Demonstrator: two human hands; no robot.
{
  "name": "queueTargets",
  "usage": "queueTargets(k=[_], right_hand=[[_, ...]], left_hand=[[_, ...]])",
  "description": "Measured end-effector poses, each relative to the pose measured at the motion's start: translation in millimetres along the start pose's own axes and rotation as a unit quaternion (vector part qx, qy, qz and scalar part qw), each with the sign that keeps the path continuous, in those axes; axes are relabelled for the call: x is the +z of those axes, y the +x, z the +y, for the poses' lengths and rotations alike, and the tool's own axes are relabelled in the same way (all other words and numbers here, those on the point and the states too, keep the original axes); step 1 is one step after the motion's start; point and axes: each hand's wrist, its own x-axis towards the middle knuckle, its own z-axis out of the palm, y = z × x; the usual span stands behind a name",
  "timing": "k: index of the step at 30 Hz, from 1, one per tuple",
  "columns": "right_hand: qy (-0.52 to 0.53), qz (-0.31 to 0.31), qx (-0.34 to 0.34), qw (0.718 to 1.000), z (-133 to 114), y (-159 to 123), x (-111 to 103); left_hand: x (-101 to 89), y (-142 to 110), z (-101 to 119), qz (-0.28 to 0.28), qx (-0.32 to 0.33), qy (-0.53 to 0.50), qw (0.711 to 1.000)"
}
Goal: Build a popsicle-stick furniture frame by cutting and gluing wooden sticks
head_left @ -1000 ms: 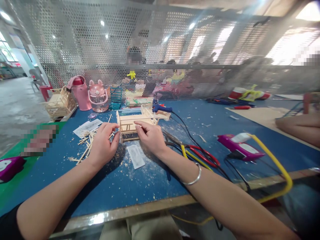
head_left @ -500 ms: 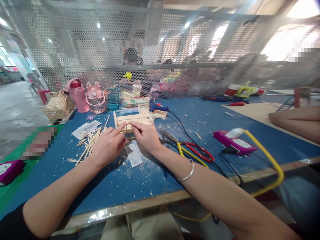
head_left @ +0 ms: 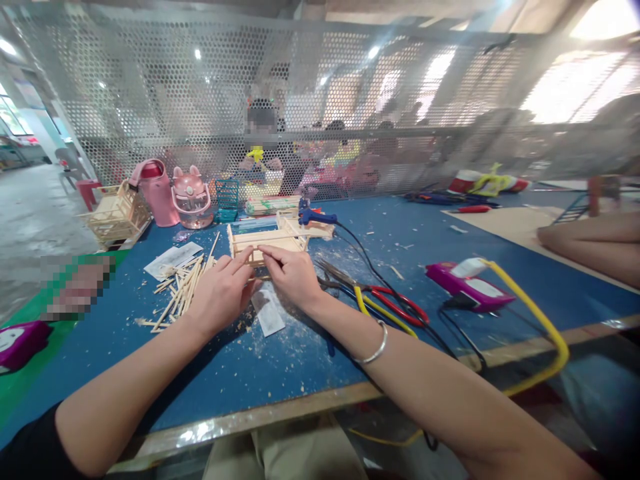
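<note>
A small model made of wooden sticks [head_left: 267, 239] stands on the blue table in front of me, its near side partly hidden by my fingers. My left hand [head_left: 225, 283] has its fingers bent and closed at the front left of the model. From the right, my right hand [head_left: 290, 270] pinches the model's front rail, its fingertips close to those of the left. A silver bangle circles my right wrist. Loose wooden sticks [head_left: 183, 290] lie in a pile left of my left hand. Below the hands rests a small white packet [head_left: 269, 310].
A blue glue gun [head_left: 320, 215] sits behind the model, its cord running right. Pliers with red handles [head_left: 400, 303] and yellow-handled ones lie right of my hand, near a purple power strip [head_left: 470, 287]. Bottles [head_left: 191, 200] and another stick model [head_left: 117, 213] stand back left. Another person's arm [head_left: 590, 243] rests at right.
My left hand has shifted slightly, its fingers drawing closer to the right hand at the model's front. The right hand and the model stay nearly still.
</note>
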Motion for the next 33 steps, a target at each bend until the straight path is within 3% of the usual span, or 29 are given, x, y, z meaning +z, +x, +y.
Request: queueTargets(k=[4, 7, 9, 11, 14, 16, 21, 25, 27, 29, 33], right_hand=[[0.004, 0.005, 0.0, 1.0, -1, 0, -1], [0.007, 0.038, -0.004, 0.999, 0, 2, -6], [0.017, 0.071, -0.01, 0.997, 1, 3, -11], [0.033, 0.099, -0.017, 0.994, 1, 4, -16], [0.053, 0.118, -0.013, 0.992, 0, 4, -20], [0.059, 0.117, -0.009, 0.991, -2, 4, -22], [0.052, 0.142, 0.001, 0.989, 1, 9, -36], [0.007, 0.184, 0.036, 0.982, 8, 15, -61], [-0.058, 0.138, 0.061, 0.987, 12, 11, -75], [-0.156, 0.028, 0.086, 0.984, 17, 0, -89], [-0.348, -0.118, 0.154, 0.917, 33, -35, -116]], left_hand=[[0.0, -1, -2, 0.013, 0.011, -0.004, 1.0], [-6.1, -4, -8, 0.096, -0.002, -0.056, 0.994], [-12.2, -6, -14, 0.163, -0.058, -0.096, 0.98], [-17.5, -9, -20, 0.188, -0.142, -0.121, 0.964], [-19.7, -10, -27, 0.162, -0.242, -0.152, 0.944], [-17.1, -10, -29, 0.119, -0.274, -0.18, 0.937], [-5.1, -10, -28, -0.003, -0.278, -0.226, 0.934], [0.7, -12, -28, -0.028, -0.253, -0.235, 0.938], [1.5, -12, -28, -0.03, -0.258, -0.227, 0.938], [1.9, -12, -28, -0.034, -0.272, -0.227, 0.934], [4.0, -12, -26, -0.05, -0.295, -0.262, 0.918]])
